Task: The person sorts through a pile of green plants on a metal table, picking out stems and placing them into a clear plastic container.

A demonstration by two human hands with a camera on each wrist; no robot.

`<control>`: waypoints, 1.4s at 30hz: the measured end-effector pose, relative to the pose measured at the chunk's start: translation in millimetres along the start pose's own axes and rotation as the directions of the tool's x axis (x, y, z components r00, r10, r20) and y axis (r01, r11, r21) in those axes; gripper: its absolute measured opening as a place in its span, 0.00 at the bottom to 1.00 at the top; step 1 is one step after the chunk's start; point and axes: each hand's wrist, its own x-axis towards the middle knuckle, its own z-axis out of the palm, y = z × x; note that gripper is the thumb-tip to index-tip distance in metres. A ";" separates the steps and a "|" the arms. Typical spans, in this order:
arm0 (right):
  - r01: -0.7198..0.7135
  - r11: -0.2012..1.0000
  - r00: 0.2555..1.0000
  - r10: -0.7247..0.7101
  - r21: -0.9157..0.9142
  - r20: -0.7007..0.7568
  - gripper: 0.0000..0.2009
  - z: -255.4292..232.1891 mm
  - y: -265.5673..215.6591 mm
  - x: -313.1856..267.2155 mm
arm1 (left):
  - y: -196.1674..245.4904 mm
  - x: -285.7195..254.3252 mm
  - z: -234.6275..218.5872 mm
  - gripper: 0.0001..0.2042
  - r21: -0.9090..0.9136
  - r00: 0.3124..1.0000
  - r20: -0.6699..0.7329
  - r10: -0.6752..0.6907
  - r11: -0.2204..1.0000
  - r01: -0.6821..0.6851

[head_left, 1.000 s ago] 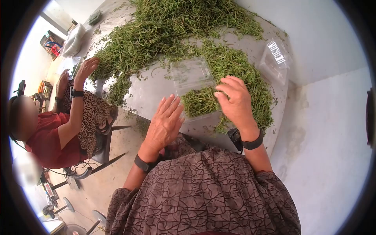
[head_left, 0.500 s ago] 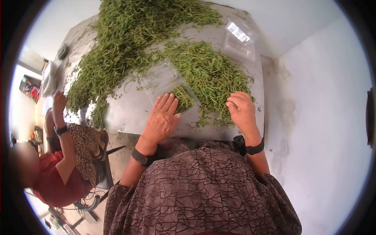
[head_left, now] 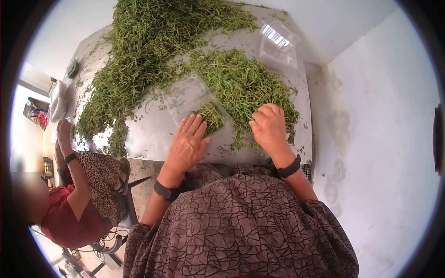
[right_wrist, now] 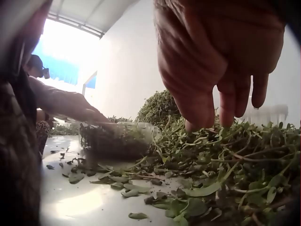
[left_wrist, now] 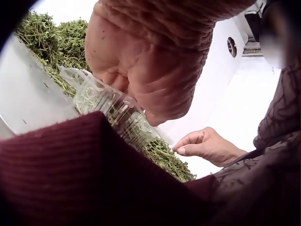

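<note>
A clear plastic box (head_left: 223, 104) with its lid folded back stands near the table's front edge, partly filled with leafy green stems (head_left: 214, 121). My left hand (head_left: 185, 147) lies over its near left side, fingers extended onto the greens inside. My right hand (head_left: 271, 129) is to the right, above the near edge of a loose pile of the same greens (head_left: 250, 83). In the right wrist view, the right thumb and fingers (right_wrist: 227, 106) point down into the top of this pile, with a gap between thumb and forefinger.
A larger heap of greens (head_left: 143, 51) covers the back and left of the table. More clear plastic boxes (head_left: 279, 46) sit at the back right, close to the wall (head_left: 361, 106). At the left, another person (head_left: 76, 208) sits by the table.
My right hand has gone from above the box to the loose pile on the right, then slightly left. My left hand has come down onto the greens in the box. The head view has shifted.
</note>
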 end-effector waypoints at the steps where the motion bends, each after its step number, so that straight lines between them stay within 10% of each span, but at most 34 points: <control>1: 0.034 0.999 0.999 -0.034 -0.030 -0.019 0.06 6.0 1.5 1.5 | -0.7 -0.6 -0.2 0.22 -0.004 1.000 0.003 -0.004 1.000 0.004; 6: 0.085 0.990 0.996 -0.088 -0.116 -0.020 0.04 22.5 10.9 3.9 | -4.5 -4.0 -3.5 0.22 -0.008 1.000 0.004 -0.027 1.000 0.027; 16: -0.145 0.919 0.980 0.186 0.365 -0.078 0.03 -22.9 11.3 19.6 | -7.5 -14.5 -17.7 0.21 -0.148 0.980 -0.167 -0.107 0.986 0.083; 23: -0.049 0.843 0.995 0.085 0.536 -0.044 0.04 -26.0 -26.3 44.6 | -15.9 -30.8 -16.1 0.20 -0.136 0.964 -0.195 -0.182 0.978 0.157; 42: 0.171 0.985 0.985 -0.170 0.011 -0.024 0.04 52.7 -53.8 39.3 | -10.8 -33.0 -9.5 0.17 -0.159 0.976 -0.147 -0.162 0.978 0.138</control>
